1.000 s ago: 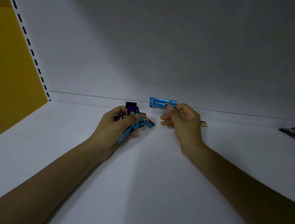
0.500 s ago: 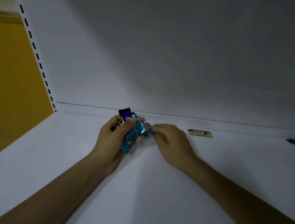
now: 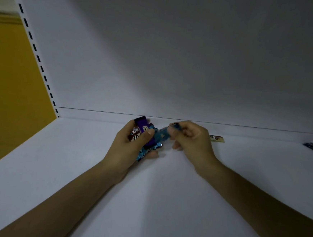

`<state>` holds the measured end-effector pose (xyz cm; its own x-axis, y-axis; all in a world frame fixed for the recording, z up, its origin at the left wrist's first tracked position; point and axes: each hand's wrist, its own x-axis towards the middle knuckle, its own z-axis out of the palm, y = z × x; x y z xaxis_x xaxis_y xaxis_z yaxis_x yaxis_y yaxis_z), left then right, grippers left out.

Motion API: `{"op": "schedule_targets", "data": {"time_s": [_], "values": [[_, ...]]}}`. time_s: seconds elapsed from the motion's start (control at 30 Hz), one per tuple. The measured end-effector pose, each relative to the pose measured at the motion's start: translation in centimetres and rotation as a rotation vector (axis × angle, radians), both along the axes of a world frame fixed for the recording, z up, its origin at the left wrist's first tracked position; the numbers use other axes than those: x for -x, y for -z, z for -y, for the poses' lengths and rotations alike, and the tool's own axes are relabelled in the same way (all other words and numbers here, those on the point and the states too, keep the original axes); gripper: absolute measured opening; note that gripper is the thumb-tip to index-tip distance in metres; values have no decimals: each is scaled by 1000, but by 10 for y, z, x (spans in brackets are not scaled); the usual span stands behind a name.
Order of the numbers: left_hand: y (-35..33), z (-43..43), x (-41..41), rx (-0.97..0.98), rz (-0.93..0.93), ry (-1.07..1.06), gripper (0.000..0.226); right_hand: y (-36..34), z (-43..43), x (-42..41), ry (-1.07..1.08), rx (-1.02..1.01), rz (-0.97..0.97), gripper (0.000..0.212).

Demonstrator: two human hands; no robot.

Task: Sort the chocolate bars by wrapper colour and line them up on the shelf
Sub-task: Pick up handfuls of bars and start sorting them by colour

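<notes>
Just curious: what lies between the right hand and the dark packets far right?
A beige bar beside the right hand; then bare shelf, head view.

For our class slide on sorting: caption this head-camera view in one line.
Left hand grips mixed chocolate bars while right hand pinches a blue bar at the white shelf.

My left forearm (image 3: 61,195) and right forearm (image 3: 258,197), both bare, reach forward from the lower corners and converge toward the middle. My left hand (image 3: 127,149) is turned thumb-up, fingers curled round a bundle of bars (image 3: 144,127), with the thumb pressed across the top wrapper. My right hand (image 3: 195,143) sits just beside it, knuckles up and fingers bent, pinching one end of a blue bar (image 3: 162,134) between thumb and forefinger. The other end of that bar lies against my left fingers.
</notes>
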<state>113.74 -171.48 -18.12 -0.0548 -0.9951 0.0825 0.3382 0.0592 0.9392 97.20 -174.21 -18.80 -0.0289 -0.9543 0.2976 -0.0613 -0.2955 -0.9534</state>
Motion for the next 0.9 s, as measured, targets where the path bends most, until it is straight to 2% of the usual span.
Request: {"op": "schedule_targets", "data": {"time_s": [0.07, 0.13, 0.17, 0.23, 0.27, 0.3, 0.33, 0.37, 0.4, 0.5, 0.53, 0.6, 0.7, 0.8, 0.9], "values": [[0, 2, -1, -49, -71, -68, 28, 0, 5, 6, 214, -1, 101, 8], [-1, 3, -2, -87, -128, -91, 18, 1, 5, 7, 322, 116, 16, 15], [-2, 3, -3, -94, -145, -87, 16, 2, 3, 6, 323, 213, -128, 24], [-2, 3, -5, -83, -151, -77, 16, 7, 1, 0, 257, 368, -651, 35], [-2, 3, -5, -71, -152, -72, 16, 10, 1, -4, 181, 400, -934, 37], [-3, 3, -6, -62, -158, -65, 18, 14, 3, -7, 100, 372, -1124, 40], [-3, 3, -6, -59, -170, -56, 22, 16, 5, -8, 34, 316, -1196, 43], [-3, 4, -7, -59, -186, -45, 26, 15, 7, -7, -6, 263, -1173, 43], [-2, 4, -8, -61, -200, -35, 29, 14, 8, -6, -24, 220, -1067, 42], [-1, 6, -9, -44, -211, -4, 34, 8, 3, -2, 1, 242, -555, 29], [-1, 6, -8, -28, -190, 16, 34, 5, 1, -3, -18, 245, -441, 23], [0, 4, -6, 18, -88, 67, 33, -1, -4, -5, -99, 218, -354, 15], [2, -1, -1, 75, 99, 154, 34, -6, -4, -5, -196, 136, -214, 17], [4, -2, 1, 88, 227, 201, 34, -9, -1, 1, -161, 23, -28, 11], [4, -1, 2, 76, 264, 200, 25, -7, 3, 8, -98, -46, 15, 7]]}}
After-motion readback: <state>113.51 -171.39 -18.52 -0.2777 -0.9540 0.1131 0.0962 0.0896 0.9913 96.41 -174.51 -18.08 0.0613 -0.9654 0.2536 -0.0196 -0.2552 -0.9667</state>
